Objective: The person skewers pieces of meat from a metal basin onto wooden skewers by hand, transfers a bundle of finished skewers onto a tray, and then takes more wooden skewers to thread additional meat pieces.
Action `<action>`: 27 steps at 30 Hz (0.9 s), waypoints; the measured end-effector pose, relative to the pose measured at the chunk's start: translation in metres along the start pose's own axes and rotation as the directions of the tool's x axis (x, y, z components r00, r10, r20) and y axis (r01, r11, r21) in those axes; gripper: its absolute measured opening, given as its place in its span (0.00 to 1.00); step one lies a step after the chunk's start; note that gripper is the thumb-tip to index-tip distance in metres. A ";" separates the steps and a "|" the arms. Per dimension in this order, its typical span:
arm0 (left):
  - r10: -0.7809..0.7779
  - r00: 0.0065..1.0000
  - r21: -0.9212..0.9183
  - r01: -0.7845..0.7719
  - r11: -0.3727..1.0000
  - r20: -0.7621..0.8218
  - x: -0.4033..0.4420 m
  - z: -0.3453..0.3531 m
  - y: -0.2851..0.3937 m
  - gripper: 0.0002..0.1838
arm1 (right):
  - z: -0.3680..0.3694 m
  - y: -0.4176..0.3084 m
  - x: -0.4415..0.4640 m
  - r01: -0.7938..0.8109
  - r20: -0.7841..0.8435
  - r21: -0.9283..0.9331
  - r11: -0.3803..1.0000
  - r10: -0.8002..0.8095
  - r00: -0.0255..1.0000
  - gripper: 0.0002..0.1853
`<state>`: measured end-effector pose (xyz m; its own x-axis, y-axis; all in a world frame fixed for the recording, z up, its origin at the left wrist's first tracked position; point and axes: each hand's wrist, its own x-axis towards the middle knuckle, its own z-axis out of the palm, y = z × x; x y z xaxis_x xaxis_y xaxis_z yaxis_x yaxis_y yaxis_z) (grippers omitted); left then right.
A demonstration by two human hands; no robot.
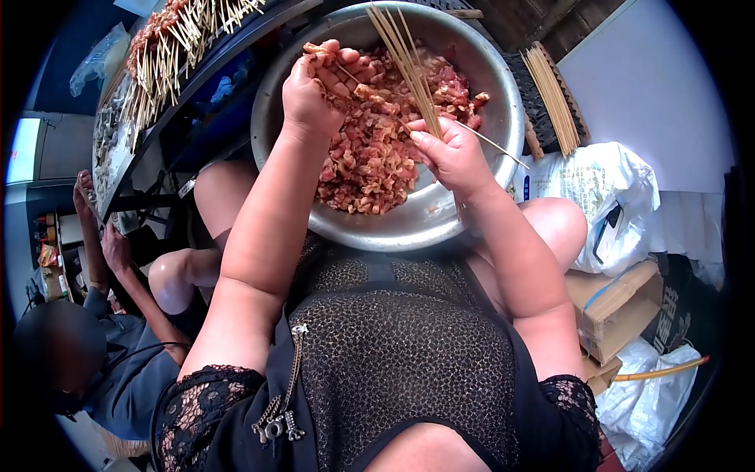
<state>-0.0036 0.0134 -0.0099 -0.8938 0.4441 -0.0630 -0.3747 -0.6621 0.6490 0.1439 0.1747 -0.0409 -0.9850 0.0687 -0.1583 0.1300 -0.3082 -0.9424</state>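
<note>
A wide metal basin [271,118] holds a heap of raw diced meat [370,161]. Over its left side, my left hand [318,90] is curled palm up, with pieces of meat in its fingers. My right hand [450,157], above the right part of the basin, grips a fanned bundle of bamboo skewers [413,71] pointing away from me. A single skewer [503,151] also passes by this hand, its end sticking out over the basin's right rim. A thin stick tip shows beside the left fingers; whether it is the same skewer, I cannot tell.
Many loaded meat skewers [161,63] lie on a table at the upper left. More bare skewers [550,98] rest in a dark woven tray right of the basin. White plastic bags [605,197] and cardboard boxes [617,307] stand at right. Another person [130,362] sits at left.
</note>
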 end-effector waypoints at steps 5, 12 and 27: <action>0.007 0.996 -0.045 -0.003 0.999 0.084 -0.002 0.004 -0.002 0.12 | -0.001 0.006 0.001 0.018 0.013 0.015 1.000 -0.019 1.000 0.09; -0.042 0.971 -0.116 0.071 0.991 0.235 -0.002 0.004 -0.002 0.10 | 0.002 0.005 0.000 0.022 0.009 0.059 0.998 -0.022 1.000 0.09; 0.092 0.995 0.150 -0.085 0.985 -0.045 -0.008 0.002 0.016 0.17 | 0.000 -0.001 -0.003 0.013 -0.004 -0.015 1.000 -0.013 1.000 0.09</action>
<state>-0.0018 0.0004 0.0029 -0.9347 0.3535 -0.0366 -0.2564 -0.5994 0.7583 0.1466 0.1753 -0.0395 -0.9862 0.0763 -0.1468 0.1185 -0.2933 -0.9486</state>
